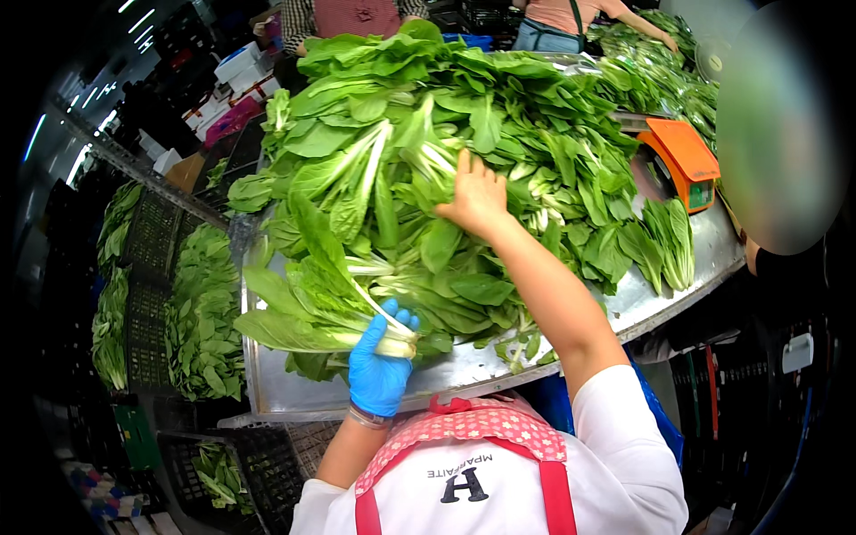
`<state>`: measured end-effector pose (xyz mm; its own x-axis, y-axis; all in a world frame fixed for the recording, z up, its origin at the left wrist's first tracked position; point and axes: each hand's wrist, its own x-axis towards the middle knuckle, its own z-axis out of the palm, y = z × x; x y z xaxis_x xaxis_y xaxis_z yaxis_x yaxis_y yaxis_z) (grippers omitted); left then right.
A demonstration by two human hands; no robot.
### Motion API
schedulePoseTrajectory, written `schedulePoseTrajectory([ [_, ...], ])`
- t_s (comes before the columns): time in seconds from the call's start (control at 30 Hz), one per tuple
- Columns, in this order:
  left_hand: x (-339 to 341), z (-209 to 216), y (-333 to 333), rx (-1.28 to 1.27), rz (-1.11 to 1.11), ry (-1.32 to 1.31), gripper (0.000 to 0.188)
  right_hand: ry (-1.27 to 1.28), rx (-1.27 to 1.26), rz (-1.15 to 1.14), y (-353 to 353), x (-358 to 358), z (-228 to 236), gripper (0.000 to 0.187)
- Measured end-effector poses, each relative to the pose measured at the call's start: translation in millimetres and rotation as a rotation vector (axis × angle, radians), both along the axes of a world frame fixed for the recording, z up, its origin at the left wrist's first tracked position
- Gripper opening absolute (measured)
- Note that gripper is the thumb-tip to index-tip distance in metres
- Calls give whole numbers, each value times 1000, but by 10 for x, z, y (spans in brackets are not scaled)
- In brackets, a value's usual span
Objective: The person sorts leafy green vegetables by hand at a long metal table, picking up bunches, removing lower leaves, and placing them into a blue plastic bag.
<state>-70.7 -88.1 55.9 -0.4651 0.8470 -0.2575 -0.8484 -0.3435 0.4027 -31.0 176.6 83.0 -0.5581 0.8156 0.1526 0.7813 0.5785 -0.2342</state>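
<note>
My left hand [378, 367], in a blue glove, is closed around the pale stem ends of a bunch of leafy greens [308, 308]. The leaves of that bunch fan out to the left, over the near edge of the metal table [299, 397]. Farther off, my bare right hand [479, 193] reaches into a large heap of the same greens [535, 116]. Its fingers are stretched out and touch the pale stems and leaves; the fingertips partly sink among them. The heap covers most of the tabletop.
An orange scale [682, 160] stands at the table's right, beside a small bundle of greens [664, 245]. Black crates [160, 303] with greens stand on the left, and another crate [254, 473] is lower down. Two people [357, 16] work across the table.
</note>
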Motion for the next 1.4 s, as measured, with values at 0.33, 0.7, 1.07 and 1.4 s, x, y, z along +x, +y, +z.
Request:
schedulePoseTrajectory([
  [0.33, -113, -49, -57, 17, -14, 100, 26, -33, 251, 310, 95, 1158, 1049, 47],
  [0.7, 384, -50, 472, 20, -381, 161, 25, -730, 360, 285, 201, 2482, -122, 77],
  [1.07, 605, -115, 656, -54, -441, 190, 33, 260, 148, -323, -864, 2475, -1277, 31],
  [1.4, 594, -121, 602, -117, -473, 205, 33, 1535, -704, -547, -944, 2555, -982, 22],
])
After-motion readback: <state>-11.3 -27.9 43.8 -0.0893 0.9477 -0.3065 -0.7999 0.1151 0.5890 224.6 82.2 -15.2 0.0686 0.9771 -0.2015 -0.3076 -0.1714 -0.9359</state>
